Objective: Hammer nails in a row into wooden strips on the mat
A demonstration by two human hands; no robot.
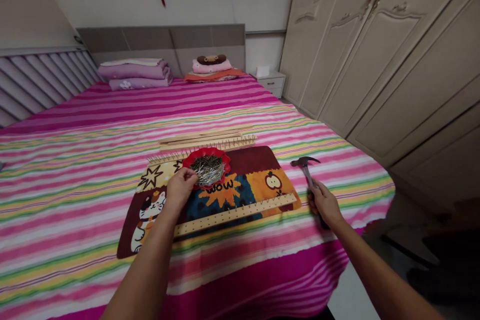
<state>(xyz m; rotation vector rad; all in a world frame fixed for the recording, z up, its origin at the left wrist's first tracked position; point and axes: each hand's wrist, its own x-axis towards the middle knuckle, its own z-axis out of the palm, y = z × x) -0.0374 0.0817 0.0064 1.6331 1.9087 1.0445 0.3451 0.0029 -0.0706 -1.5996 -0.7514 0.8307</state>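
Observation:
My right hand (324, 203) is wrapped around the handle of a claw hammer (306, 164), its head raised over the striped bedcover beside the mat. At the left rim of a red scalloped bowl (226, 156), my left hand (181, 184) has its fingertips pinched together; what lies between them is too small to make out. Metal nails (208, 169) fill the bowl. Nearer to me, a pale wooden strip (210, 222) with rows of holes lies along the mat, several nails standing in its right part.
The patterned mat (262, 160) lies on the striped bed (93, 170). Behind the bowl are wooden strips with upright nails (240, 142) and bare strips (202, 136). Folded bedding (138, 72) sits near the headboard (150, 40). A wardrobe (360, 50) stands at right.

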